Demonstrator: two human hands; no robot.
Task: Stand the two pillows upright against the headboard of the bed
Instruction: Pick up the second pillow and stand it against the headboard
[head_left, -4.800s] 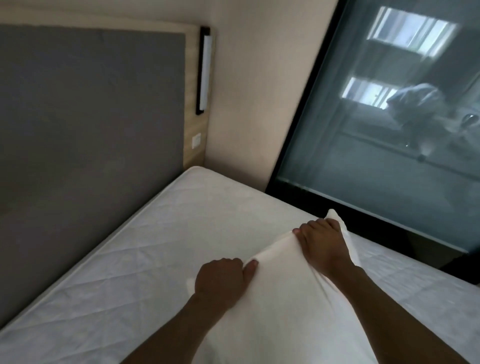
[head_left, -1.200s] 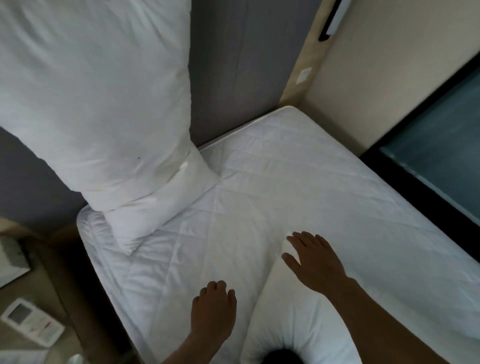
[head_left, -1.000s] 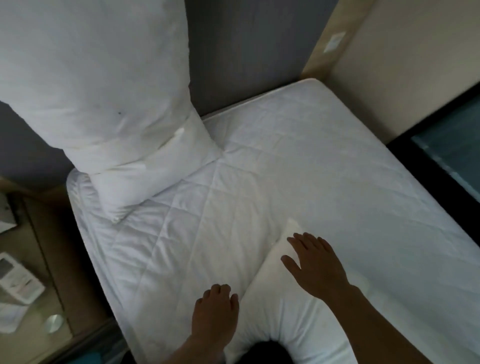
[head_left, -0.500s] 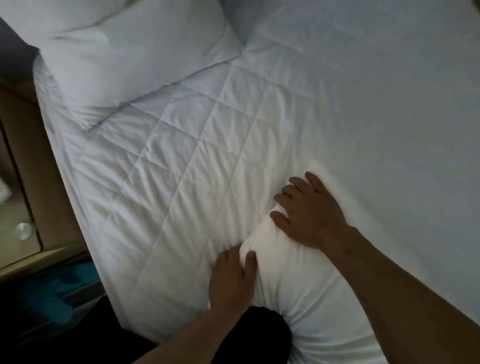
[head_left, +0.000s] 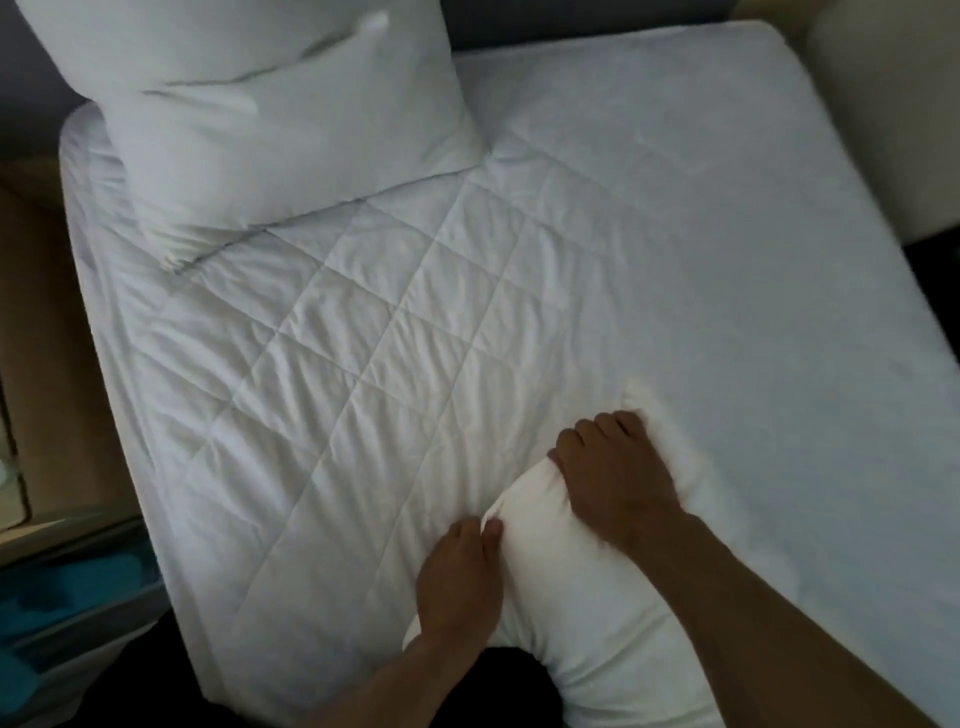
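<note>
One white pillow (head_left: 270, 119) stands against the dark headboard (head_left: 493, 21) at the bed's upper left corner, its lower end resting on the quilted mattress (head_left: 675, 234). A second white pillow (head_left: 587, 613) lies at the near edge of the bed, close to my body. My left hand (head_left: 460, 582) pinches its left side, fingers closed on the fabric. My right hand (head_left: 613, 467) grips its far end, fingers curled into the cloth. Both forearms reach in from the bottom right.
A wooden bedside surface (head_left: 47, 364) runs along the bed's left side, with something teal (head_left: 67, 582) below it. A beige wall (head_left: 893, 114) borders the bed at the upper right. The right half of the mattress beside the standing pillow is bare.
Both hands went from hovering open above the near pillow to gripping it. My view dropped toward the bed, then lifted slightly, so the standing pillow shows more fully.
</note>
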